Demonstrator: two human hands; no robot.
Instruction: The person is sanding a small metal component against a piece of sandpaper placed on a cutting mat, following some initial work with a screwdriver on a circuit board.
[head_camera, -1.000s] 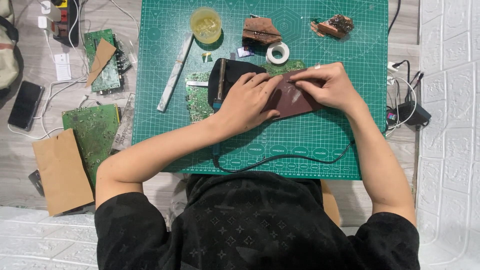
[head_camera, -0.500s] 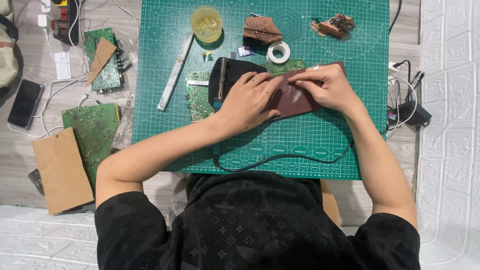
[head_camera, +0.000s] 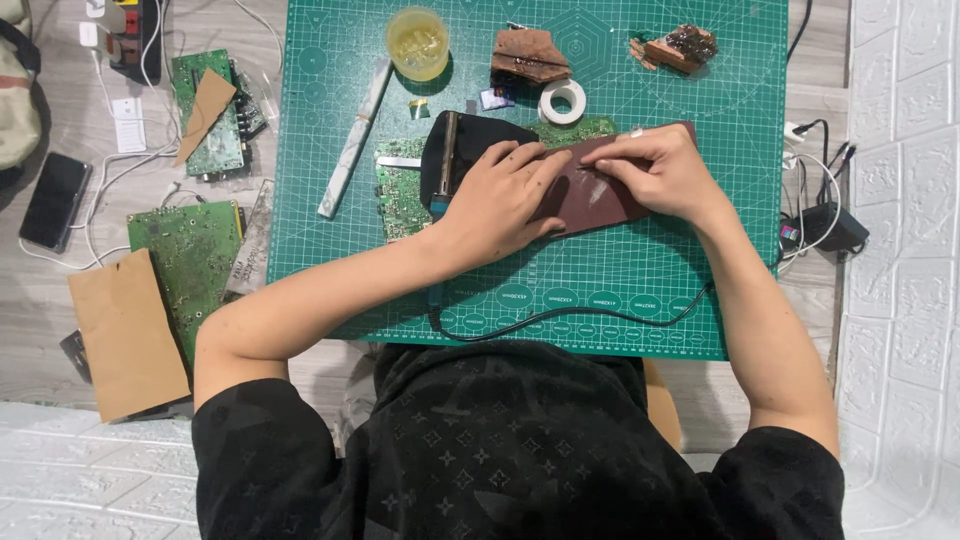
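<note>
Here both hands — left hand (head_camera: 500, 195), right hand (head_camera: 655, 170) — press a brown sheet (head_camera: 600, 195).

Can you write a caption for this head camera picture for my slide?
Both hands, left and right, press a brown sheet on a green cutting mat.
</note>
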